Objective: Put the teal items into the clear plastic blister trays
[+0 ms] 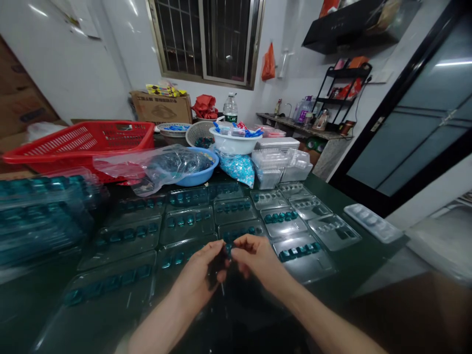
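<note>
My left hand [201, 273] and my right hand [260, 255] meet over the front middle of the dark table. Thumb and finger of the right hand pinch a small teal piece [228, 248]. The left hand's fingers curl in beside it, around something dark whose kind is hidden. Below and around the hands lie rows of clear plastic trays [313, 268]. Many carry a line of glossy teal pieces [300, 251] in their pockets; a tray at the right [334, 231] shows clear pockets.
Teal-filled trays [40, 216] are stacked at the left. Behind stand a red basket [125, 140], a blue basin [201, 176] with a plastic bag, a white bowl [236, 143], a bag of blue bits [238, 168] and stacked clear trays [271, 164]. A white tray [372, 221] lies at the right edge.
</note>
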`<state>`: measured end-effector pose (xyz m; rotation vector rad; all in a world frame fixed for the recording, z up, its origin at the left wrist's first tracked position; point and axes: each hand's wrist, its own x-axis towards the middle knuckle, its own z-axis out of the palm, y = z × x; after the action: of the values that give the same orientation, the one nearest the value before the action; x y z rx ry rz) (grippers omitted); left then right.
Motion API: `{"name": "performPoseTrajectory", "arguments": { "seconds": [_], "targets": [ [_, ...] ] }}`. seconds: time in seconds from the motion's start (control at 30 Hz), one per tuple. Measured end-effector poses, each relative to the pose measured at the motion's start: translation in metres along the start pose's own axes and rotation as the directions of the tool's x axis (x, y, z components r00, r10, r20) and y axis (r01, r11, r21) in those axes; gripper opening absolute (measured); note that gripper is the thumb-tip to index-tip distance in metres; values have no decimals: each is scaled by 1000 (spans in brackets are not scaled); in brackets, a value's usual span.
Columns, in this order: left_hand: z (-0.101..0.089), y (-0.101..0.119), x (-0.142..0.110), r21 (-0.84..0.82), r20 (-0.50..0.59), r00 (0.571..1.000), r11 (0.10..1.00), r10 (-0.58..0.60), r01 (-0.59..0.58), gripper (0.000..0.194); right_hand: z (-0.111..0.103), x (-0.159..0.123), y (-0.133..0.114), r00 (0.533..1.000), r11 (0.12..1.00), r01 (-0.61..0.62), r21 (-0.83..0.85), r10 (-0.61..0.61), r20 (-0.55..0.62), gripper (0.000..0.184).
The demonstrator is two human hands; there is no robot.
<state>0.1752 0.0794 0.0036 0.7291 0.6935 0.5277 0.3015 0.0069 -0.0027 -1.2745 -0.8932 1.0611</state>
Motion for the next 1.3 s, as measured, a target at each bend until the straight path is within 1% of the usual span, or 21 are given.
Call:
{"name": "performPoseTrajectory", "arguments": {
  "seconds": [0.07,0.13,0.2,0.27,0.33,0.4,0.53,0.63,0.73,0.83,0.97,1.03,1.07,1.1,1.17,1.23,1.3],
  "targets": [
    [2,-1,-5,14,-4,1000,1000,-17,17,12,-3,-2,1,1000,995,0,95,3,-26,25],
    [5,-2,-11,49,-5,999,998,-32,32,14,-4,-4,3,997,991,25,128,-16,-69,26],
    [9,-4,-17,89,-15,1000,996,-23,24,16,-4,-7,4,993,993,55,108,-43,-113,26],
    [13,-5,-21,126,-49,999,992,6,0,19,-3,-10,5,988,994,78,79,-67,-137,25],
    [16,-5,-24,159,-89,995,987,46,-31,22,-1,-12,5,986,993,92,67,-82,-146,24],
    [17,-5,-24,193,-107,990,979,96,-74,26,1,-14,5,985,993,97,64,-86,-149,22],
    [13,-8,-22,254,-65,984,956,167,-146,29,5,-16,5,985,993,94,66,-83,-150,19],
    [11,-10,-21,284,-69,982,947,176,-150,30,7,-17,4,983,993,104,61,-94,-157,18],
    [13,-12,-21,289,-96,980,947,176,-142,30,9,-19,5,979,990,140,15,-136,-155,15],
    [15,-13,-20,329,-108,969,928,223,-177,31,11,-19,7,963,979,194,-62,-202,-175,13],
    [13,-14,-16,370,-78,960,902,269,-222,30,13,-23,7,920,938,281,-205,-324,-221,9],
    [11,-15,-14,358,-62,961,905,269,-230,28,13,-26,4,899,903,318,-288,-384,-212,9],
    [10,-14,-14,348,-45,964,908,263,-232,27,12,-28,3,898,895,327,-303,-394,-194,9],
    [10,-14,-14,335,-24,967,913,254,-232,25,11,-30,1,909,901,327,-284,-382,-169,10],
    [9,-12,-15,318,36,974,921,225,-225,22,7,-32,-1,947,948,283,-144,-299,-113,13],
    [8,-11,-16,323,98,976,922,193,-215,19,3,-32,0,983,981,181,67,-178,-55,16],
    [6,-11,-16,356,141,974,910,175,-215,17,0,-30,3,998,967,56,248,-60,8,17]
  ]
}}
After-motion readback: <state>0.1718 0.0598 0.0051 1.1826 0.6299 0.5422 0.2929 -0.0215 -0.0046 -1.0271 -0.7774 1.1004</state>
